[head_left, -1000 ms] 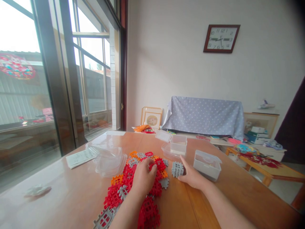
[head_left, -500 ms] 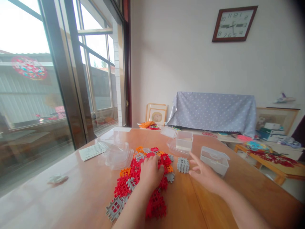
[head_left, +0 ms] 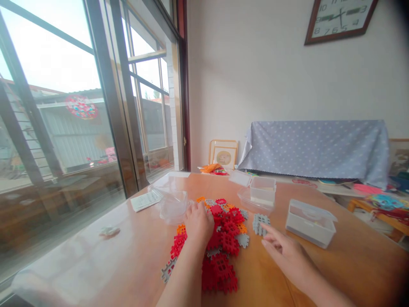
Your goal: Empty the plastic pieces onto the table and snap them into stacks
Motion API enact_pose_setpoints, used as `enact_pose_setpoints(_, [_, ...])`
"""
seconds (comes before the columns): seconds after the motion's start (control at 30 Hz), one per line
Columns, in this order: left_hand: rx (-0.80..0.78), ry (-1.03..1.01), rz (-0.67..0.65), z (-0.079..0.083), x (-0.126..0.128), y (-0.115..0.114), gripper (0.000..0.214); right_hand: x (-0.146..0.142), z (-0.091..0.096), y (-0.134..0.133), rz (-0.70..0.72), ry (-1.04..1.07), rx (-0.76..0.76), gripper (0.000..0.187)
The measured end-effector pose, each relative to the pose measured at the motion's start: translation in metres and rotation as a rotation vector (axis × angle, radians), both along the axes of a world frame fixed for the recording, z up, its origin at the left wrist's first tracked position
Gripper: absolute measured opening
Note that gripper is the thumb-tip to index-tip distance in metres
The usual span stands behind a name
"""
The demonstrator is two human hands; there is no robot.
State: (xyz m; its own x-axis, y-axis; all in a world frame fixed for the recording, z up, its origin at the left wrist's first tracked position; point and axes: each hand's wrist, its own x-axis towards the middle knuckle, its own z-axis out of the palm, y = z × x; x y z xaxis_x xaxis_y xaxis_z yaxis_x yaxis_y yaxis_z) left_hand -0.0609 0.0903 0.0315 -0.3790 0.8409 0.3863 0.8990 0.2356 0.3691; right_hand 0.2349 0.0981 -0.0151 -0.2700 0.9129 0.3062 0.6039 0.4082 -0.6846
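Note:
A heap of red, orange and grey interlocking plastic tiles (head_left: 223, 243) lies on the wooden table (head_left: 137, 264). My left hand (head_left: 198, 221) rests on the far left part of the heap with its fingers curled down onto the tiles; what they grip is hidden. A small stack of grey tiles (head_left: 260, 224) stands just right of the heap. My right hand (head_left: 286, 253) hovers near that stack, a little apart, palm down, fingers stretched out and holding nothing.
Clear plastic tubs (head_left: 172, 200) sit left of the heap beside a printed paper (head_left: 145, 200). An open clear box (head_left: 262, 189) and a lidded white box (head_left: 309, 221) stand at right. A crumpled wrapper (head_left: 108, 231) lies at left. Windows run along the left.
My right hand has let go of the grey stack and drawn back toward me, fingers now spread. My left hand has slid to the heap's far left. The camera has turned left.

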Motion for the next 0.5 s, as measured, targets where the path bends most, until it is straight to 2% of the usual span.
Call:
enact_pose_setpoints(0.27, [-0.172, 0.011, 0.065, -0.0078, -0.0046, 0.0097, 0.038, -0.0016, 0.004, 0.0011, 0.044, -0.009, 0.007, 0.045])
enact_pose_setpoints(0.5, [-0.042, 0.049, 0.016, -0.0024, -0.0015, 0.0085, 0.035, -0.0039, 0.005, -0.001, 0.043, 0.011, 0.01, 0.043])
